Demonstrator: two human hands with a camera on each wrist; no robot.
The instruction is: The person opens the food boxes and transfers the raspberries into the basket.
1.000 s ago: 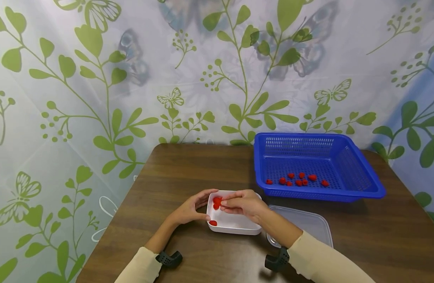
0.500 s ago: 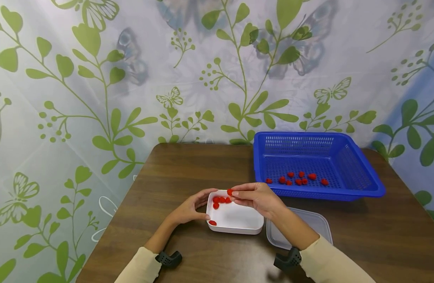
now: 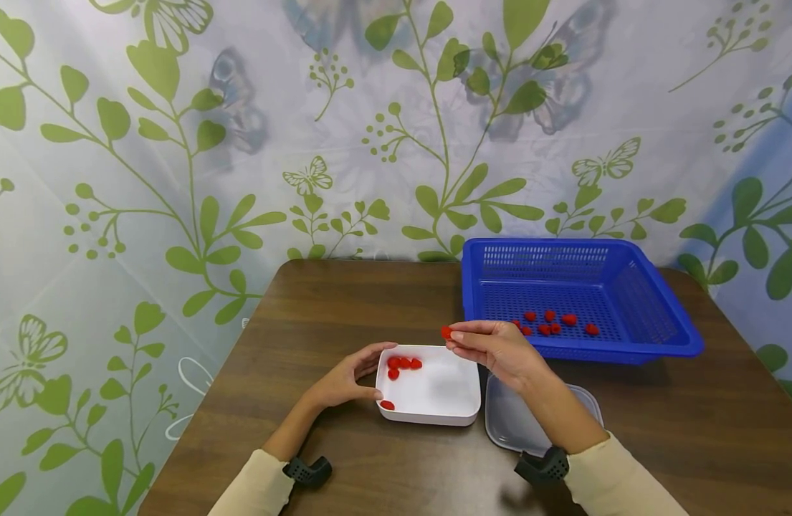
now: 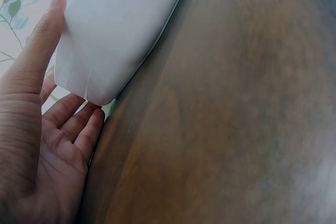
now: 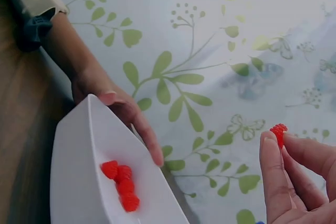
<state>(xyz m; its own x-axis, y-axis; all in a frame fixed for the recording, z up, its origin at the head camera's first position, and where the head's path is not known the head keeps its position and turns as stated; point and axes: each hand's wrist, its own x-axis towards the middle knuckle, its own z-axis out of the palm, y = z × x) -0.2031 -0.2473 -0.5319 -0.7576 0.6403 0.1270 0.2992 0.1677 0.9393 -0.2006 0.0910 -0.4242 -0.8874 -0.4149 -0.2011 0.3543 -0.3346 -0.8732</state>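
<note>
A white rectangular container (image 3: 444, 390) sits on the table. My left hand (image 3: 344, 380) holds its left end, thumb at the near corner and fingers at the far one; in the left wrist view the container (image 4: 115, 30) lies between thumb and fingers. Several red raspberries (image 3: 405, 363) line its far left corner, and a single raspberry (image 3: 387, 405) lies at the near left corner. Above the container's far right corner, my right hand (image 3: 502, 351) pinches a raspberry (image 5: 279, 129) between thumb and fingertips. The right wrist view shows the pinched berry clear of everything else.
A blue perforated basket (image 3: 656, 301) stands at the back right with several raspberries (image 3: 550, 328) in it; my right hand partly covers its near left corner. A translucent lid (image 3: 508, 419) lies right of the container, partly under my right forearm. A patterned cloth (image 3: 370, 201) hangs behind the table.
My right hand has risen out of the container and moved right toward the basket, pinching a raspberry. The row of berries it covered is now visible. My left hand has stayed at the container.
</note>
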